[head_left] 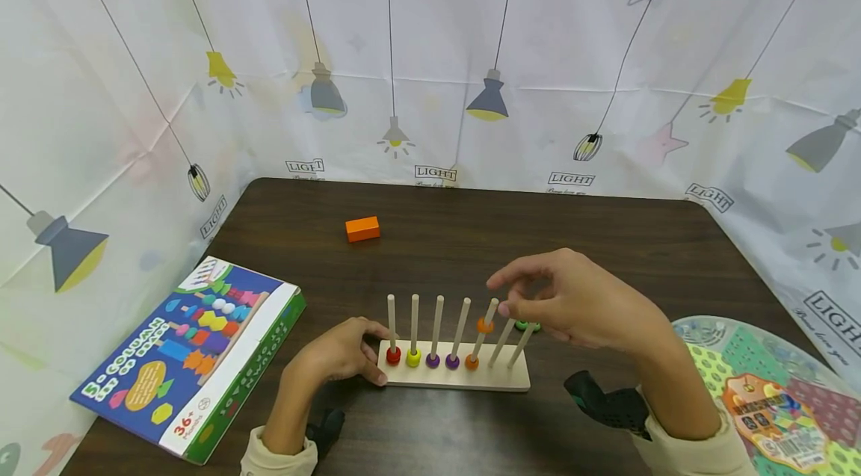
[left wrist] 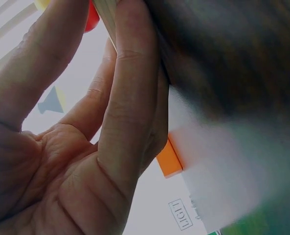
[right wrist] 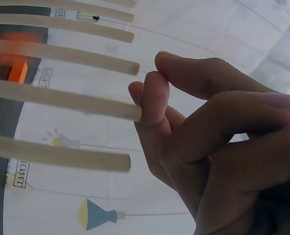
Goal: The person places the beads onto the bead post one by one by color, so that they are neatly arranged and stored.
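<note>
A pale wooden peg board [head_left: 464, 380] with a row of upright pegs stands on the table. My left hand [head_left: 338, 353] grips its left end, thumb at the near side and fingers round the far side. From left, the pegs bear a red bead [head_left: 393, 356], a yellow bead [head_left: 413, 359], two purple beads on separate pegs, then an orange bead [head_left: 471, 362]. Higher on that same peg is another orange bead [head_left: 485, 325], blurred in the right wrist view. My right hand [head_left: 578, 304] hovers by the right pegs, holding nothing, thumb and forefinger apart in the head view.
Green beads [head_left: 528, 326] show behind the last pegs. An orange block [head_left: 362, 229] lies farther back. At left is a colourful toy box [head_left: 195, 356]; at right, a round clear-edged pack [head_left: 760, 364] with patterned pieces. A printed cloth [head_left: 430, 35] hangs behind the table.
</note>
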`<act>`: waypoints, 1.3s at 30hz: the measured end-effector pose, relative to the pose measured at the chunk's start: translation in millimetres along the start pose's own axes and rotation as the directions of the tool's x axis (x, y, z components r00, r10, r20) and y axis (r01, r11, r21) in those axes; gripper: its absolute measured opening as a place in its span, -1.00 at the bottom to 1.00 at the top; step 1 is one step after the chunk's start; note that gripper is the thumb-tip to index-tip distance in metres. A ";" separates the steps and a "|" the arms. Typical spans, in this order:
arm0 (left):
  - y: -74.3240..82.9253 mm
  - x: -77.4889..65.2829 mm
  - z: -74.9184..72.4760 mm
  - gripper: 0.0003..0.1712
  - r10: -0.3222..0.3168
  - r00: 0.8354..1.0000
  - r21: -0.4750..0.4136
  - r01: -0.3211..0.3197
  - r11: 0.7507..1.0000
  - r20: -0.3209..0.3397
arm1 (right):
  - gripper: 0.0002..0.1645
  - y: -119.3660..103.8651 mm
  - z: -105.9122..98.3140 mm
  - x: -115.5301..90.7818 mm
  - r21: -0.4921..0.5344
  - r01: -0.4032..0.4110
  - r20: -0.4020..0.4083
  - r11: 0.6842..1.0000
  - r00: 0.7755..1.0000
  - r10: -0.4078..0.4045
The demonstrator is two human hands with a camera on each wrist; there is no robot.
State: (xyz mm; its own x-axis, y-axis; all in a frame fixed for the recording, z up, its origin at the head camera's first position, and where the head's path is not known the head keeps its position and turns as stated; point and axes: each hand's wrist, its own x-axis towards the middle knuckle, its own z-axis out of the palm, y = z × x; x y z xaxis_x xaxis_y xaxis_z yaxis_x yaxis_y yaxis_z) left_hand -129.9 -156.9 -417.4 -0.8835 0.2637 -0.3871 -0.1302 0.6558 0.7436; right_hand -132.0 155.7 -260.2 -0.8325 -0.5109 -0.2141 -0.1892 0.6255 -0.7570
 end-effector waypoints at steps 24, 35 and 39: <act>-0.9 1.0 -0.4 -0.31 0.002 1.000 0.008 -0.002 1.000 0.000 | -0.52 173.1 -3.0 34.3 0.100 -0.180 -0.037 0.979 0.982 0.184; -2.3 1.9 0.1 -0.31 -0.004 1.000 -0.005 0.004 1.000 0.008 | -0.63 174.9 0.1 38.5 0.157 -0.206 -0.022 0.966 0.977 0.212; -1.7 0.9 0.5 -0.32 -0.006 1.000 -0.011 0.007 1.000 0.008 | -0.59 163.4 -7.4 33.0 0.177 -0.175 -0.030 0.969 0.983 0.183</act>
State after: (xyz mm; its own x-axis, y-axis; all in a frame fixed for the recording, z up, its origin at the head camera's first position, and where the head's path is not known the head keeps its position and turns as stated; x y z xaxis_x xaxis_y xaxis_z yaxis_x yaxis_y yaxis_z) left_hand -130.2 -157.4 -419.3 -0.8791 0.2650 -0.3962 -0.1408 0.6497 0.7470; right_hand -194.2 245.4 -386.4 -0.8682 -0.3702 -0.3303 0.0546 0.5905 -0.8052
